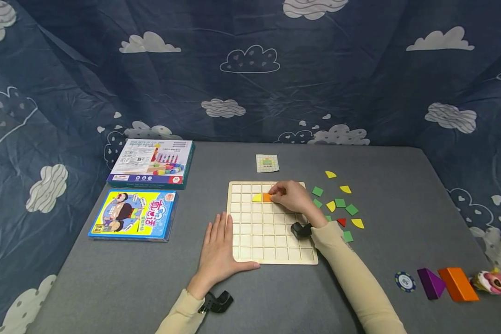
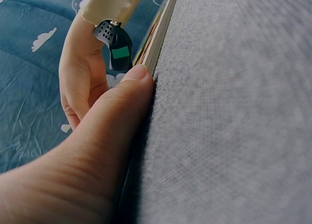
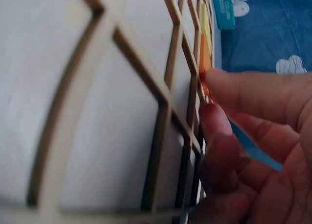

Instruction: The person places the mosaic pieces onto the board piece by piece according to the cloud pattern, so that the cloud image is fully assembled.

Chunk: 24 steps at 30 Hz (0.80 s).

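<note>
Flat orange tile (image 1: 266, 197) on pale wooden grid board (image 1: 275, 253), centre of frame | right hand (image 1: 293, 196): grip pinching that tile | left hand (image 1: 219, 250): grip relaxed, fingers straight, at board's lower-left corner | flat yellow tile (image 1: 256, 198): left of orange

The right grip (image 1: 291, 196) partly hides an orange piece (image 1: 266, 198).

Left hand (image 2: 92, 136) against board (image 2: 157, 38) edge
</note>
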### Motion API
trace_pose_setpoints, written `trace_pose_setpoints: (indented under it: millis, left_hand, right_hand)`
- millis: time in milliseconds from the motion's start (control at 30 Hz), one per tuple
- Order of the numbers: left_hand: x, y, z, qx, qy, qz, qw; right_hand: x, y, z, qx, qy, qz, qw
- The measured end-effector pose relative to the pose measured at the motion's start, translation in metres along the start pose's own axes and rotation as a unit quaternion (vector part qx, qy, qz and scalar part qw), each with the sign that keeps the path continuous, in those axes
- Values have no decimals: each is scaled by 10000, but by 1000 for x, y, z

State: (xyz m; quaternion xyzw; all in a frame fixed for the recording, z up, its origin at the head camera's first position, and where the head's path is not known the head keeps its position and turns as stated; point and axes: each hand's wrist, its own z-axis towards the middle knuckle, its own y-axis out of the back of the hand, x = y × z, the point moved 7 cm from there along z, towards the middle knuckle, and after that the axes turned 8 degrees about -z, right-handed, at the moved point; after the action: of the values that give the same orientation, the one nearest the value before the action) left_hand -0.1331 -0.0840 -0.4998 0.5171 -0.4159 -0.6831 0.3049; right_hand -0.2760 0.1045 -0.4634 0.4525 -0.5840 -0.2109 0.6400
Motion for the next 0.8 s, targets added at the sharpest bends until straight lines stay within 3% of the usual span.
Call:
trace_pose_setpoints:
  millis: [300, 433, 600, 800]
  left_hand:
    - [0, 0, 1, 20, -17, -17, 10000]
    - [0, 0, 1, -5, -11, -46, 10000]
    - [0, 0, 0, -39, -33, -41, 10000]
    - [0, -1, 0, -26, -34, -29, 10000]
  right_hand:
    - [-8, 11, -9, -46, 446, 303, 9985]
    - [-19, 24, -14, -251, 267, 358, 9987]
    - [-42, 43, -19, -865, -111, 168, 9960]
    - [-69, 66, -26, -1720, -296, -188, 9845]
